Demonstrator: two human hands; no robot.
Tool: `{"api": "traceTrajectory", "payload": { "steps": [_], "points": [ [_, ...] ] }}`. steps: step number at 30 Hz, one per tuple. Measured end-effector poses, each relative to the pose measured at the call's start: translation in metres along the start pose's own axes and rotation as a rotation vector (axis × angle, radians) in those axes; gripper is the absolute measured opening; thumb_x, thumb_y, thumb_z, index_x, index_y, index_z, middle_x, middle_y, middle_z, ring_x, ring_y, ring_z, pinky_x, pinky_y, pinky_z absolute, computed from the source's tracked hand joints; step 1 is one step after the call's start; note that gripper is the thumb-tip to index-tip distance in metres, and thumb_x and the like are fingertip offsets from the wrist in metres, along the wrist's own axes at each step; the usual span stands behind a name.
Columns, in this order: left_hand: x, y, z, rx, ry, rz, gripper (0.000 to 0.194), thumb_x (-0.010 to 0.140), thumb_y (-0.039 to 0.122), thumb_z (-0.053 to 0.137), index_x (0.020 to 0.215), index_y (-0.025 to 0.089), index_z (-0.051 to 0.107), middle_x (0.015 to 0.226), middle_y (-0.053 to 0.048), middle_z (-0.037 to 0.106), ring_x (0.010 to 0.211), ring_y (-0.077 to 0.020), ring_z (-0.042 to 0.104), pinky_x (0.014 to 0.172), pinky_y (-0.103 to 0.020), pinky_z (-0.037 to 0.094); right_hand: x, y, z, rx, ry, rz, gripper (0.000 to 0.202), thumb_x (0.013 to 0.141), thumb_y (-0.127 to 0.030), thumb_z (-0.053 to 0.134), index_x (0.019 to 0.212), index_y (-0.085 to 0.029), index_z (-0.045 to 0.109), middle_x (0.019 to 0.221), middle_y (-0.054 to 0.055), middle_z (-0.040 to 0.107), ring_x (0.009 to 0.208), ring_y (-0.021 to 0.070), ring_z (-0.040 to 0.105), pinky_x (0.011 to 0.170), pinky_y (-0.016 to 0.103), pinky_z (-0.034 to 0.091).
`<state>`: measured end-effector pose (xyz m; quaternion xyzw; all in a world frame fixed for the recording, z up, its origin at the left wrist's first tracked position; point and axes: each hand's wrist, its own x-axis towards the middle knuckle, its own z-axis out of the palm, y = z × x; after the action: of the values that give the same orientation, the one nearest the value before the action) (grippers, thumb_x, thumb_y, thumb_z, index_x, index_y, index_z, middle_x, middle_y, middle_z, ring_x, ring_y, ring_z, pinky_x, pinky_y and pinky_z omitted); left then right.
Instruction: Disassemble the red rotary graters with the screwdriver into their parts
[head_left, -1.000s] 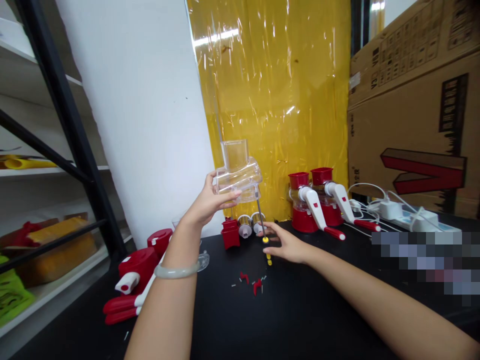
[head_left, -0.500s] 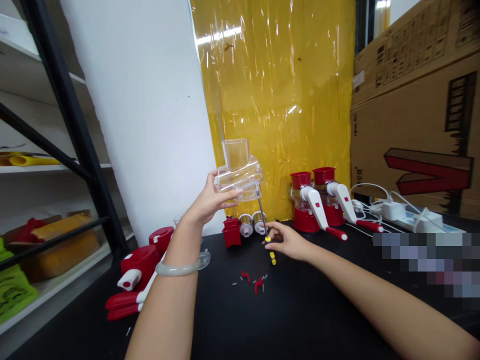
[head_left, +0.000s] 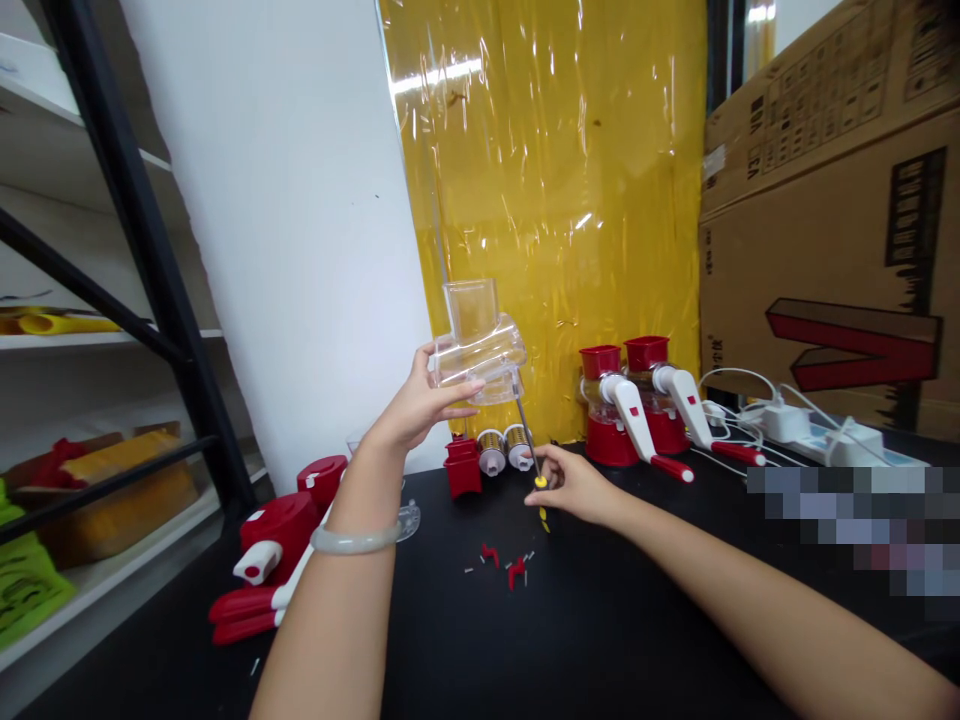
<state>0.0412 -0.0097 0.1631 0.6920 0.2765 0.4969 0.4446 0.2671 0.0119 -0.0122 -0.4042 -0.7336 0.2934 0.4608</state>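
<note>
Plastic housing (head_left: 480,350) in parted left fingers (head_left: 448,397), screwdriver (head_left: 541,483) in right fingers (head_left: 553,496)

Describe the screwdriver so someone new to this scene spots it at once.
Start at the yellow curtain; in front of its lower part, the left hand holds up a clear plastic housing. Below it, the right hand holds the screwdriver, whose thin metal shaft slants up to the housing's underside. Its yellow-marked handle sets it apart from the red pieces lying on the black table.

- Probably a small workshop, seen only in part.
- Shown by screwdriver (head_left: 541,484), matching crank machines (head_left: 611,442), large carton (head_left: 810,245).
- Bordered by black-framed shelves (head_left: 142,230) and yellow plastic curtain (head_left: 555,200).
</note>
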Motion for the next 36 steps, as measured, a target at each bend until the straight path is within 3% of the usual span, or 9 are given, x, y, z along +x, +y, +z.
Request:
{"api": "traceTrajectory", "payload": {
  "steps": [3,9,13,17,36],
  "points": [
    [0.0,0.0,0.0,-0.004,-0.015,-0.007,0.073,0.066,0.021,0.083,0.123,0.03,0.037,0.115,-0.008,0.062,0.107,-0.0272,0.063,0.092,-0.059,0.05,0.0,0.001,0.005,-0.072,0.055,0.012,0.064,0.061,-0.047,0.084,0.112,-0.018,0.059,0.077,-0.003,0.057,0.064,0.011,0.053,0.063,0.026,0.047],
    [-0.001,-0.001,0.001,-0.012,0.004,0.014,0.073,0.065,0.02,0.084,0.122,0.029,0.039,0.113,-0.008,0.062,0.108,-0.0288,0.062,0.091,-0.058,0.051,-0.007,-0.01,0.003,-0.107,-0.008,-0.074,0.045,0.08,-0.042,0.069,0.116,-0.018,0.061,0.089,0.004,0.067,0.073,0.0143,0.061,0.071,0.029,0.049],
    [0.0,-0.003,0.001,-0.027,0.006,0.016,0.073,0.065,0.021,0.084,0.121,0.029,0.04,0.112,-0.007,0.062,0.107,-0.0285,0.063,0.091,-0.058,0.051,-0.008,-0.015,0.003,-0.061,-0.083,-0.07,0.026,0.086,-0.039,0.06,0.097,-0.016,0.066,0.083,0.006,0.071,0.078,0.0185,0.068,0.075,0.032,0.051],
    [0.003,-0.007,0.002,-0.048,0.014,0.029,0.072,0.064,0.021,0.084,0.12,0.029,0.04,0.113,-0.007,0.062,0.108,-0.0295,0.063,0.09,-0.059,0.052,-0.007,-0.015,0.005,-0.025,-0.084,-0.071,0.025,0.085,-0.04,0.061,0.088,-0.015,0.065,0.085,0.008,0.073,0.082,0.0206,0.07,0.076,0.033,0.053],
    [0.007,-0.01,0.005,-0.051,0.053,0.046,0.074,0.063,0.022,0.085,0.12,0.031,0.039,0.117,-0.006,0.06,0.113,-0.0293,0.061,0.091,-0.059,0.052,-0.009,-0.014,0.016,0.086,-0.071,-0.058,0.027,0.083,-0.043,0.063,0.086,-0.017,0.062,0.081,0.006,0.07,0.078,0.0191,0.068,0.078,0.034,0.053]
  ]
}}
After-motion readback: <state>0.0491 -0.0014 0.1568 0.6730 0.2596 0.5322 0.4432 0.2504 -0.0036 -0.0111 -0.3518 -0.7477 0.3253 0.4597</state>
